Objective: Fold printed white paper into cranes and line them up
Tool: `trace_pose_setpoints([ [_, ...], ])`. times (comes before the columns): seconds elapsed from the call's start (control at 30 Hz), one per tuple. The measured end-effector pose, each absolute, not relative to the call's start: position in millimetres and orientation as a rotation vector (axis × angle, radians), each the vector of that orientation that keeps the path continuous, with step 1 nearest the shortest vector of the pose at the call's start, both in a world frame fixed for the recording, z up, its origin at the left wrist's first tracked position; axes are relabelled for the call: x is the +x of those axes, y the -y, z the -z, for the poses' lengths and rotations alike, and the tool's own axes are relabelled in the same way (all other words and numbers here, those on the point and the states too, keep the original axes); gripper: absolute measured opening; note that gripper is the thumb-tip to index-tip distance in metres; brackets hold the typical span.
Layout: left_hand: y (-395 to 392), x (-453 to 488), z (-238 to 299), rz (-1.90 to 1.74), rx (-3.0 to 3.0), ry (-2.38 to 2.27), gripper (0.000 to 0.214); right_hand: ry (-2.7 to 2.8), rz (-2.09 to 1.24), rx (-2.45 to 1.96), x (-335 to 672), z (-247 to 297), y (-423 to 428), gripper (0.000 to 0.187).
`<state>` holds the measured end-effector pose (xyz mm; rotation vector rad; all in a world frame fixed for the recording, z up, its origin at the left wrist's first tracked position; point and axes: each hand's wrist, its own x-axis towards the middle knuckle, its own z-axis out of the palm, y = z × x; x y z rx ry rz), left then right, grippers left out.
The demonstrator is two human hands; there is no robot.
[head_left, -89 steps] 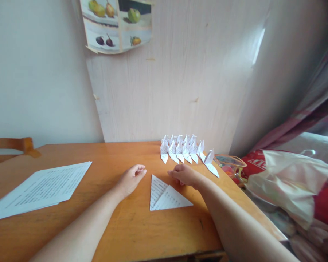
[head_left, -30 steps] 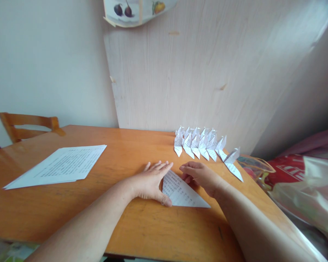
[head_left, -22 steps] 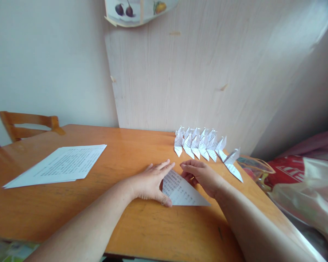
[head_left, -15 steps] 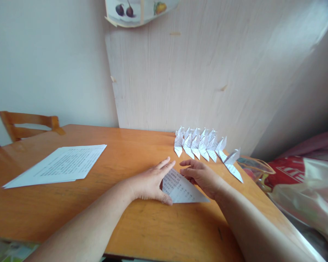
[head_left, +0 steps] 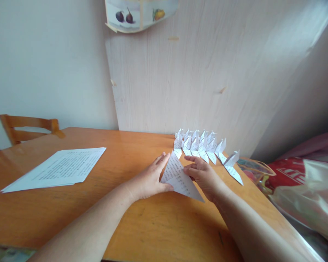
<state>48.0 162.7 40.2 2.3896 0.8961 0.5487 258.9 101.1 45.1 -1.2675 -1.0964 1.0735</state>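
An orange wooden bench [head_left: 57, 214] stands against a white plaster wall [head_left: 43, 65] and a pale wood-grain panel [head_left: 194, 72]; an orange wooden chair [head_left: 27, 127] sits behind.

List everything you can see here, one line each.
table: one, orange wood, under everything
paper triangle: one, white with print, lifted between both hands
folded figures: about a dozen, white, rows at the table's far edge
sheets: thin stack, white with print, table left
chair: one, orange wood, behind the table, left
board: one, pale wood, leaning on the wall
fruit poster: one, top of the board
glass dish: one, clear, right of the table
plastic bag: one, clear over red, far right
left hand: holds the triangle's left edge
right hand: holds its right edge
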Motion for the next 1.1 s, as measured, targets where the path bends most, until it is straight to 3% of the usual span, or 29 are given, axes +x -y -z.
trace_pose_setpoints([
  [0.23, -156, 54, -44, -0.723, 2.215, -0.691, 0.09, 1.019, -1.071, -1.142, 256, -47, -102, 0.055],
  [0.53, -167, 52, -37, -0.774, 2.247, -0.747, 0.092, 1.082, -1.219, -1.012, 254, -47, -97, 0.052],
  [0.77, -167, 53, -37, -0.8, 2.215, -0.746, 0.083, 1.14, -1.191, -1.038, 251, -49, -96, 0.068],
  [1.1, -156, 58, -47, -0.809, 2.161, -0.704, 0.047, 1.125, -1.169, -0.933, 248, -50, -92, 0.088],
])
